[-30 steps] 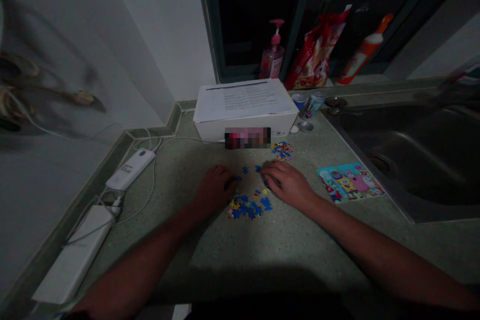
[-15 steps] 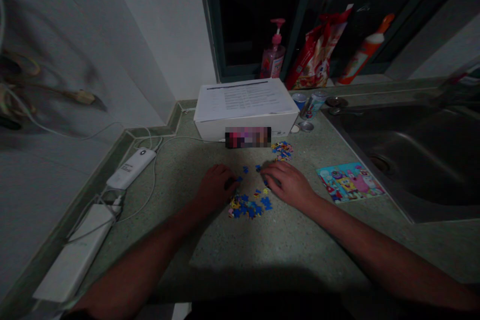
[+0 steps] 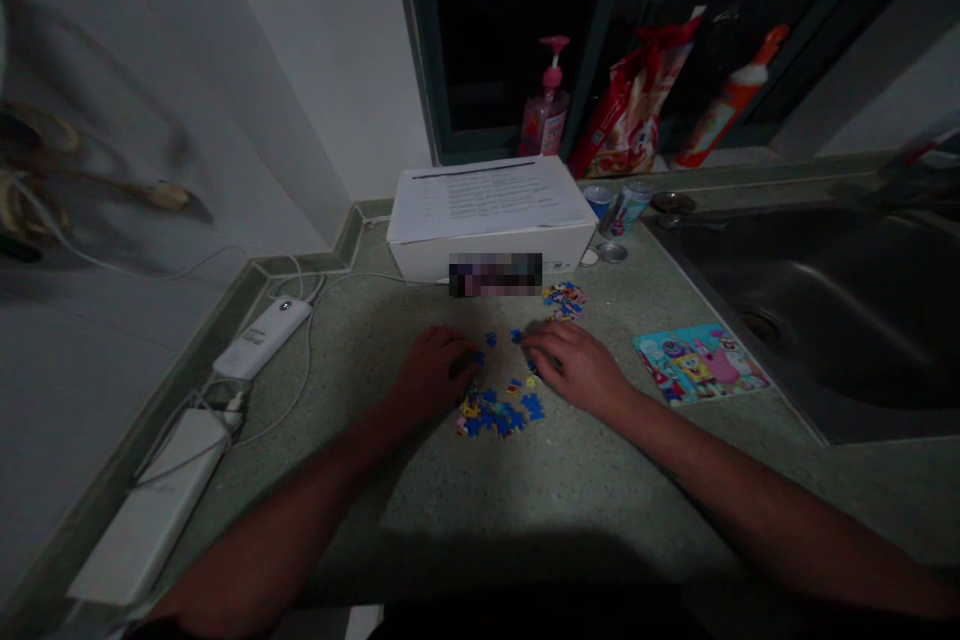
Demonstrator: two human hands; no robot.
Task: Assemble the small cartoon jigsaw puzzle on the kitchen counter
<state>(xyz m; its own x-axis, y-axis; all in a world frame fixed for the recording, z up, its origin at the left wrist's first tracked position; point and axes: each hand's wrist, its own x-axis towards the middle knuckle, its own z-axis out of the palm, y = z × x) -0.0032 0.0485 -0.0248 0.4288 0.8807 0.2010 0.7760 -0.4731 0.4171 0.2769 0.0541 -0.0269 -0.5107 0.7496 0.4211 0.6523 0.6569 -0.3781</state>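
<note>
On the counter, my left hand (image 3: 436,370) rests with its fingers bent and the thumb apart, nothing visible in it. A blue puzzle piece (image 3: 480,357) lies at its fingertips. Opposite, my right hand (image 3: 574,363) lies open, thumb apart from the fingers, beside a small blue puzzle piece (image 3: 516,336) and a yellow one (image 3: 532,382). Between and below the hands is a cluster of loose jigsaw pieces (image 3: 491,415), mostly blue with some yellow. Another small pile of pieces (image 3: 564,300) sits farther back. A cartoon picture card (image 3: 701,364) lies right of my right hand.
A white box (image 3: 495,210) with a printed sheet on top stands behind the pieces. Cans (image 3: 626,210) are beside it. The steel sink (image 3: 817,320) is at the right. A power bank (image 3: 262,336), cables and a white power strip (image 3: 150,505) line the left edge.
</note>
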